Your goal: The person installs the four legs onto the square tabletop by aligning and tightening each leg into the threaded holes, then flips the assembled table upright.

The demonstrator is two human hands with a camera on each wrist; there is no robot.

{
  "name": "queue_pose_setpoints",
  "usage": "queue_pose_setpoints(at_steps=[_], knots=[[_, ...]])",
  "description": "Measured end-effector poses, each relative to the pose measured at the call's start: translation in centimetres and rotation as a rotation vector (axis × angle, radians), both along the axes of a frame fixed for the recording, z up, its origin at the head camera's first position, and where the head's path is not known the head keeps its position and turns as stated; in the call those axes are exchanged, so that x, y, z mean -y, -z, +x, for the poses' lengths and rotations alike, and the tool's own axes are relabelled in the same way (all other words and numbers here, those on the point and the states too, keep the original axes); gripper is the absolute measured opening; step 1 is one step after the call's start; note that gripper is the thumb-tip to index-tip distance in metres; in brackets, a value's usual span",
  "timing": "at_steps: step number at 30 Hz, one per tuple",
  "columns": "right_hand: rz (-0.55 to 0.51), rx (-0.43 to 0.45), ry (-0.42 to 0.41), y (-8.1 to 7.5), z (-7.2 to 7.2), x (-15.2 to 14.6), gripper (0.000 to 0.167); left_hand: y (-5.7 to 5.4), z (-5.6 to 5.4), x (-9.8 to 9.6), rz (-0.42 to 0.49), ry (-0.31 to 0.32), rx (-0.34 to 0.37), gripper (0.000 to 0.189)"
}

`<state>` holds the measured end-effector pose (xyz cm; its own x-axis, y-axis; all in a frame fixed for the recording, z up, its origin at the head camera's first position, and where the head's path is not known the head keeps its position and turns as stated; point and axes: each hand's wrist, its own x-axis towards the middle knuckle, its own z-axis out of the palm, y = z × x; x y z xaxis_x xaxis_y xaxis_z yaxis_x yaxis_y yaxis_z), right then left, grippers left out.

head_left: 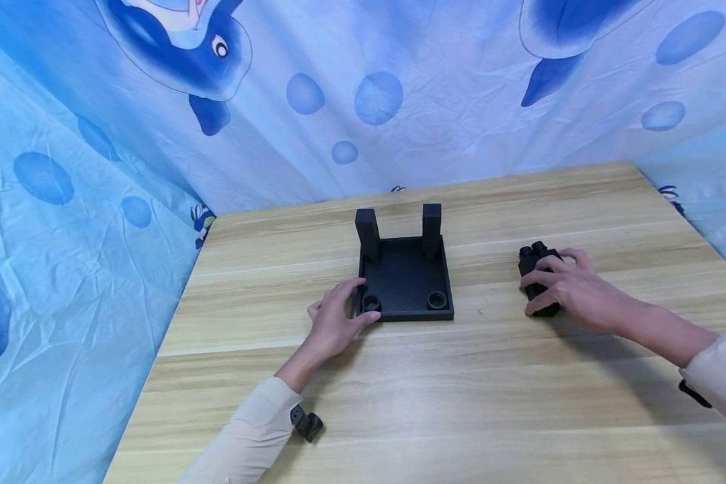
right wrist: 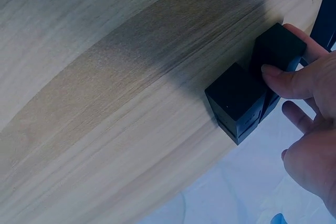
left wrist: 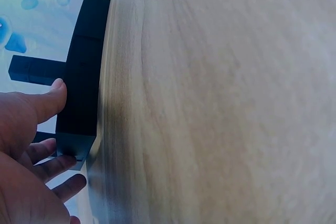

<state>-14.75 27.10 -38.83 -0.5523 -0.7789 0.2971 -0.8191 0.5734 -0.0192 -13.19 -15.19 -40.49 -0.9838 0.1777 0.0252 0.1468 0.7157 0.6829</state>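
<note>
A square black base (head_left: 402,275) lies on the table, with two upright posts (head_left: 368,232) at its far corners and two round sockets (head_left: 437,300) at its near corners. My left hand (head_left: 335,321) grips its near left corner, thumb at the front edge and fingers along the left side. To the right, two black blocks with round pegs (head_left: 539,247) on their far ends lie side by side. My right hand (head_left: 571,289) is over them. In the right wrist view, thumb and finger pinch one block (right wrist: 278,51), while the other block (right wrist: 236,95) lies beside it.
The wooden table (head_left: 429,396) runs back to a blue-and-white curtain (head_left: 339,161) printed with dolphins and bubbles. A small black device (head_left: 306,423) is on the left sleeve, another black piece (head_left: 694,394) under the right sleeve.
</note>
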Motion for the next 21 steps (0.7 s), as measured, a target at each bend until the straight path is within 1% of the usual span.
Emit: queue_pose_setpoints(at_steps=[8, 13, 16, 18, 21], knots=[[-0.016, 0.012, 0.0, 0.1, -0.1, 0.0, 0.063, 0.1, -0.1, 0.0, -0.003, 0.0, -0.003, 0.066], [-0.044, 0.021, 0.005, -0.3, -0.1, 0.4, 0.069, 0.2, -0.1, 0.0, -0.012, 0.001, -0.006, 0.067], [-0.086, 0.032, 0.009, -0.9, -0.2, 1.0, 0.072, 0.2, -0.1, 0.0, -0.009, 0.001, -0.007, 0.067], [-0.133, 0.048, 0.013, -1.2, -0.3, 1.5, 0.073, 0.2, -0.1, 0.0, -0.007, 0.001, -0.009, 0.067], [-0.227, 0.114, 0.028, -2.0, -0.2, 2.4, 0.074, 0.2, -0.1, 0.0, -0.007, 0.001, -0.009, 0.067]])
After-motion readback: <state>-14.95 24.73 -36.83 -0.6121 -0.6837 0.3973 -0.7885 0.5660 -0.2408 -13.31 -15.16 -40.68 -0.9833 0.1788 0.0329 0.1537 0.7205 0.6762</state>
